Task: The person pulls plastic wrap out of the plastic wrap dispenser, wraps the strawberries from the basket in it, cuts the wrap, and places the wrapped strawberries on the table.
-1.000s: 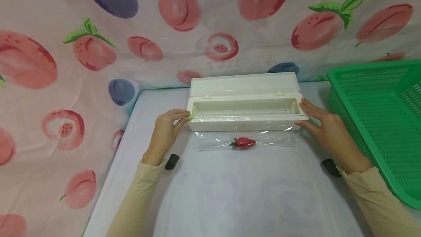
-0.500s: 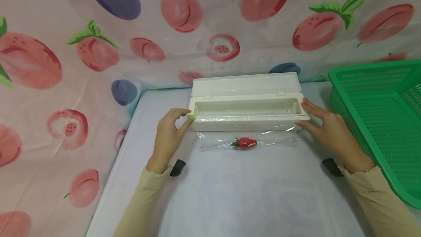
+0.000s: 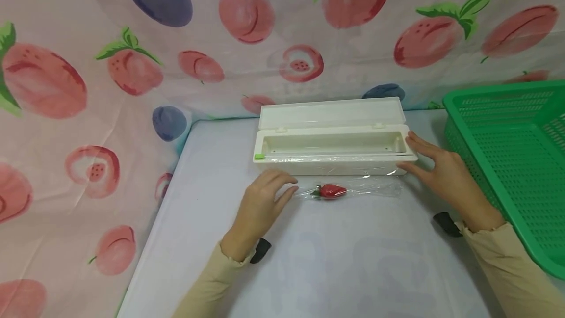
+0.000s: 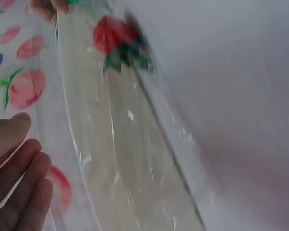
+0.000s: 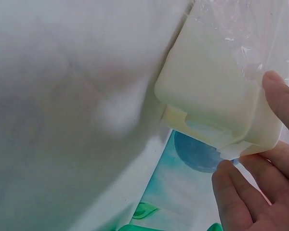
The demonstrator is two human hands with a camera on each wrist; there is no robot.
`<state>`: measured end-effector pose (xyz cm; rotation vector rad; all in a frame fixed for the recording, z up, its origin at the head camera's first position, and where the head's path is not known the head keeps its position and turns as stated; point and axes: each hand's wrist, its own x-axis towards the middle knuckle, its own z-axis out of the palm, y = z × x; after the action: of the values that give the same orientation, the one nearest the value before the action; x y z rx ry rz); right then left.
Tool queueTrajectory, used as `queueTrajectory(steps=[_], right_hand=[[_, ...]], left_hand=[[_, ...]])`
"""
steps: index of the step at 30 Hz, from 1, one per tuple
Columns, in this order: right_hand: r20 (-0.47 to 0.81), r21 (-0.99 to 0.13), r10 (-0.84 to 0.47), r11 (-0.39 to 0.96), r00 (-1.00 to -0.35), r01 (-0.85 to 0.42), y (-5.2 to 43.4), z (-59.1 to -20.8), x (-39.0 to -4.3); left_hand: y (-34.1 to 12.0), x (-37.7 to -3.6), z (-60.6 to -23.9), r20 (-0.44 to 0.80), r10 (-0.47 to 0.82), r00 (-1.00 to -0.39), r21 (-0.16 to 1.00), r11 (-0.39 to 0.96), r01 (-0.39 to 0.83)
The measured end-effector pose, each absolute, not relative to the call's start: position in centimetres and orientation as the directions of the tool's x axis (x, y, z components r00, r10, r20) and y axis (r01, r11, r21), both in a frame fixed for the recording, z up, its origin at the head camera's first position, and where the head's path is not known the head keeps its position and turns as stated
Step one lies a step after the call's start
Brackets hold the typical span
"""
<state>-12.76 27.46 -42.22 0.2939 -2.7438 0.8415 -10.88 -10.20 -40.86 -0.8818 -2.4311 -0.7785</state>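
Long white plastic dispenser box (image 3: 334,155) sits across the far middle of the pale lavender table (image 3: 353,269), its hinged lid (image 3: 331,113) thrown back toward the far edge and the trough open to view; a small green tab (image 3: 259,156) marks the box's left front corner. A sheet of clear cling film (image 3: 353,188) runs out from the box's front wall and lies flat on the table toward the near edge. On that film, just in front of the box's middle, lies a small red strawberry-shaped piece with a green leafy cap (image 3: 330,191). Left hand (image 3: 260,205) rests palm down on the table at the film's left end, fingers loosely extended toward the strawberry piece, tips at or on the film's edge, gripping nothing; the left wrist view shows those fingers (image 4: 19,168) straight beside the glossy film, the strawberry piece beyond them. Right hand (image 3: 434,168) is at the box's right end, fingers straight and spread, thumb against the front corner and fingertips (image 5: 279,96) along the end wall, bracing rather than clasping. A green perforated plastic basket (image 3: 507,161) stands at the right edge of the table, well apart from the box. Peach-print cloth (image 3: 132,63) hangs behind and to the left.
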Motion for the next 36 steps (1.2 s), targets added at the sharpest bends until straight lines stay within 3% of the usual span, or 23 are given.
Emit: queueTrajectory(steps=[7,23,36], right_hand=[[0.272,-0.525,-0.113,0.815,-0.956,-0.246,27.4,-42.1,-12.8],[0.26,-0.54,-0.116,0.806,-0.959,-0.244,27.3,-42.0,-12.6],[0.224,-0.516,-0.139,0.823,-0.965,-0.238,27.1,-41.4,-12.4]], left_hand=[[-7.1,-10.7,-41.9,0.492,0.538,-0.684,0.351,0.597,0.722],[-4.5,-12.0,-43.3,0.31,0.574,-0.757,0.392,0.648,0.652],[-3.6,-12.4,-43.4,0.268,0.607,-0.748,0.275,0.696,0.664]])
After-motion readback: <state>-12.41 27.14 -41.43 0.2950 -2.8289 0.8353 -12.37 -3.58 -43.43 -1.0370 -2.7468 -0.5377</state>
